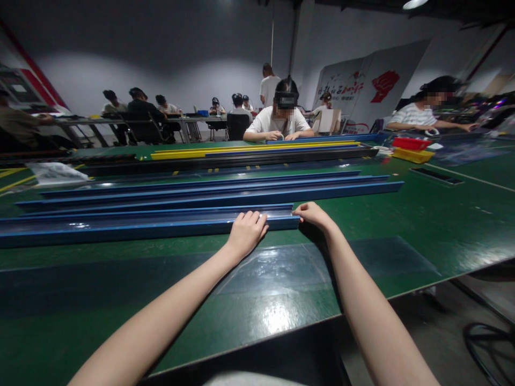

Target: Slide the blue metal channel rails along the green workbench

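A long blue channel strip (161, 231) with raised sides lies across the green table, a shiny clear film (80, 225) along its inside. Near its right end, my left hand (247, 231) curls over the front wall, fingers inside the channel and thumb towards me. My right hand (313, 214) is at the channel's end, thumb and fingers pinched together at the corner. What lies between those fingertips is too small to make out. Just beyond are more blue channel strips (225, 194), lying parallel to this one.
Clear plastic sheet (362, 257) lies flat along the near side of the green table (454, 236). Farther back are yellow strips (257, 150), black strips (281, 160), a red tray (411, 143) and a yellow tray (412, 155). A co-worker (281, 115) sits opposite.
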Motion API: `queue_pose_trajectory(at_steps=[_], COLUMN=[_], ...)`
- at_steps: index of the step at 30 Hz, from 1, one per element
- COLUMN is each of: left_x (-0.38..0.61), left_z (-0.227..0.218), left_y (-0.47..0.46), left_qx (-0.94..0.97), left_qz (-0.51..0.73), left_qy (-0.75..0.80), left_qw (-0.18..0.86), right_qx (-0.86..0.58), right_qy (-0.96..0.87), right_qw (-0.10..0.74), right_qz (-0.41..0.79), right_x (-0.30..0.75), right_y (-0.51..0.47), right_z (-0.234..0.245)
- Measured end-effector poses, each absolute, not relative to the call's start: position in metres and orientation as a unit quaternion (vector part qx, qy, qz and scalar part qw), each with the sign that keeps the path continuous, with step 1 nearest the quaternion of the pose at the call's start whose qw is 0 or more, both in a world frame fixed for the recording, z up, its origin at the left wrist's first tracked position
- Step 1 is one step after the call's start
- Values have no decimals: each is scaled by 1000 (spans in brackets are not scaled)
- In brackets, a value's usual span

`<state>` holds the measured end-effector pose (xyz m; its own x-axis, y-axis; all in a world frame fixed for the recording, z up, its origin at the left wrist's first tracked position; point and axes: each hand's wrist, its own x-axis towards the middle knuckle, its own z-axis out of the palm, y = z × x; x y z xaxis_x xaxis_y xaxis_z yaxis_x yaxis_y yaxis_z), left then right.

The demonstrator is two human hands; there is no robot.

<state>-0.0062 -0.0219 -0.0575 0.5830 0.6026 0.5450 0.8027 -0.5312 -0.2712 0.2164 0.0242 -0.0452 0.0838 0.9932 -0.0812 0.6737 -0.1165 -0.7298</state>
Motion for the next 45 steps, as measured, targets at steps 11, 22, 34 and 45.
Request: queue_pose_trajectory(at_steps=[11, 22, 34, 45], left_x=[-6, -6, -6, -7], left_z=[-58, -59, -57, -58], left_y=[-21, -21, -22, -20], left_qx=[-854, -854, -855, -855], left_qz=[-194, -190, -183, -193], left_qy=[-415, -416, -419, -411], left_qw=[248, 248, 245, 250], right_qx=[-696, -703, -707, -708], right_qy=[-611, -609, -612, -616], right_qw=[245, 232, 216, 210], right_qz=[286, 285, 282, 274], right_x=[216, 213, 210, 208], right_y=[23, 21, 17, 15], right_z=[-44, -40, -34, -32])
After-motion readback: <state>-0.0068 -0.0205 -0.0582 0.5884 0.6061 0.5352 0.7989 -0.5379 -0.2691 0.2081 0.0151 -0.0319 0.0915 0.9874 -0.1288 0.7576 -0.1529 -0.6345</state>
